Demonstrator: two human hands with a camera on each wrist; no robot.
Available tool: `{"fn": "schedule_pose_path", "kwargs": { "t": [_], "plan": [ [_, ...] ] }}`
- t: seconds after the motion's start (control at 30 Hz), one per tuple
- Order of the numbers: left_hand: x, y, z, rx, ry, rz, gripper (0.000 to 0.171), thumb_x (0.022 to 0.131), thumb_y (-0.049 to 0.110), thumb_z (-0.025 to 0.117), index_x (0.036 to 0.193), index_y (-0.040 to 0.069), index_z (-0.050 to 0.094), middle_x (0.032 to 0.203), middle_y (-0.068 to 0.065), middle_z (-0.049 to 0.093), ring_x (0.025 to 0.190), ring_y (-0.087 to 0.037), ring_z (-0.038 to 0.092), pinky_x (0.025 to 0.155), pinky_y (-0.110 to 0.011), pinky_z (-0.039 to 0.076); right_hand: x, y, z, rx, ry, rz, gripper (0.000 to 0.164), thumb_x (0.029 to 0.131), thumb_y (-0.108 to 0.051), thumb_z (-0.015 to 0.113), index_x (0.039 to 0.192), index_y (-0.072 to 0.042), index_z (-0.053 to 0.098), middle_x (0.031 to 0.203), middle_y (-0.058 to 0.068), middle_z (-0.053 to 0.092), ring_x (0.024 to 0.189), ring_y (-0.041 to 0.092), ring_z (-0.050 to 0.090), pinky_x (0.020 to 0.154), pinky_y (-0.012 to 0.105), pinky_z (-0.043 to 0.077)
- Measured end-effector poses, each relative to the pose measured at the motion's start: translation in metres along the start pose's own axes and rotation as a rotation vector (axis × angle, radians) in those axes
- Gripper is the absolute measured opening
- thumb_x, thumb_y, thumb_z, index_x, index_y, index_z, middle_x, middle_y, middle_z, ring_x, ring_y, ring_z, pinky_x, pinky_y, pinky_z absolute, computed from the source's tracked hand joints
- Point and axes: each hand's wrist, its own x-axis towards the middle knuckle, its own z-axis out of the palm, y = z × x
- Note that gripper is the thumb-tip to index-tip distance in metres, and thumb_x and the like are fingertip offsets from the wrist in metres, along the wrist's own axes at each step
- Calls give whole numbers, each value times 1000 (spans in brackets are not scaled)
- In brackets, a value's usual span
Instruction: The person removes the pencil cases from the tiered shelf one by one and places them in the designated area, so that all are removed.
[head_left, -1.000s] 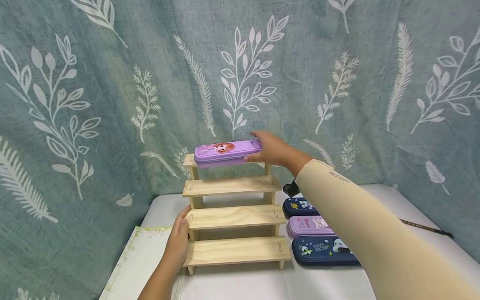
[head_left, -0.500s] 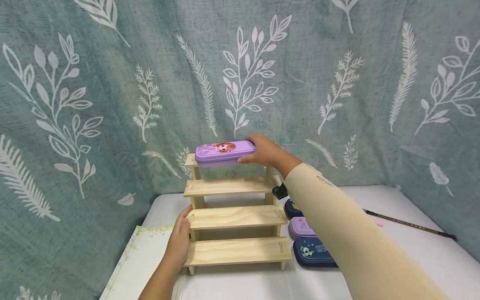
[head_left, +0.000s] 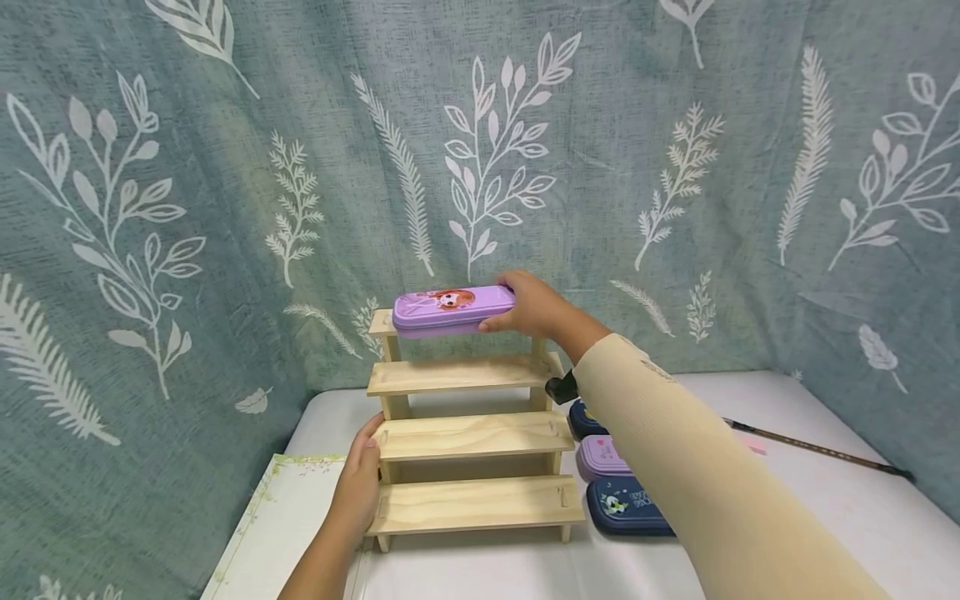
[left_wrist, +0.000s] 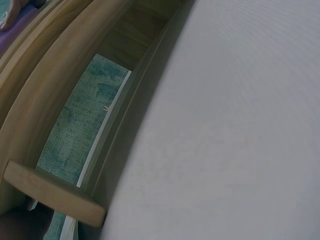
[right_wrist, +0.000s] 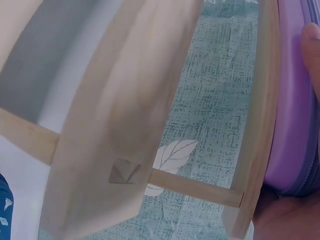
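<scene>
A purple pencil case (head_left: 431, 312) with a red-haired cartoon girl on its lid lies along the top tier of a four-step wooden rack (head_left: 472, 435). My right hand (head_left: 536, 307) grips its right end, thumb at the front and fingers behind. In the right wrist view, the zipped purple case (right_wrist: 290, 115) sits against the top board, part of it hidden by the hand. My left hand (head_left: 357, 483) holds the left side of the rack near the lower steps; only a dark bit of that hand (left_wrist: 25, 222) shows in the left wrist view.
Right of the rack lie a navy case with a panda (head_left: 626, 506), a purple case (head_left: 600, 457) and another navy case (head_left: 581, 417), partly behind my sleeve. A thin brown brush-like stick (head_left: 817, 448) lies farther right. A patterned curtain (head_left: 480, 167) hangs behind.
My right hand has shifted left along the purple pencil case and now covers its right end. The case itself has barely moved. My left hand stays on the rack.
</scene>
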Motion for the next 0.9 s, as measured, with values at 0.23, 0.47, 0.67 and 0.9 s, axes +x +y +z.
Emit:
{"fn": "schedule_pose_path", "kwargs": {
  "t": [0.23, 0.47, 0.67, 0.9],
  "plan": [
    [-1, 0, 0, 5, -7, -14, 51, 116, 43, 19, 165, 30, 26, 174, -8, 21, 162, -38, 13, 127, -67, 13, -10, -1, -1, 13, 9, -12, 76, 82, -48, 89, 140, -10, 57, 123, 6, 61, 109, 25, 58, 97, 45, 51],
    [2, -2, 0, 2, -11, -8, 52, 115, 46, 19, 165, 33, 26, 175, -5, 19, 163, -35, 10, 128, -67, 12, -21, -2, -3, 4, 36, -20, 78, 81, -45, 91, 140, -8, 56, 125, 8, 61, 109, 26, 57, 98, 45, 50],
    [3, -4, -1, 16, -10, -16, 52, 114, 49, 18, 164, 36, 26, 175, -3, 19, 163, -35, 11, 128, -67, 12, -33, 2, -3, -19, 63, -32, 81, 80, -44, 92, 142, -7, 55, 127, 8, 60, 111, 25, 57, 100, 44, 50],
    [1, -3, -2, 25, -21, -23, 53, 114, 51, 18, 165, 36, 25, 176, -4, 15, 163, -39, 7, 126, -71, 10, -47, 6, -3, -34, 113, -56, 83, 74, -43, 97, 137, -5, 59, 125, 10, 62, 110, 26, 59, 100, 45, 51]
  ]
}}
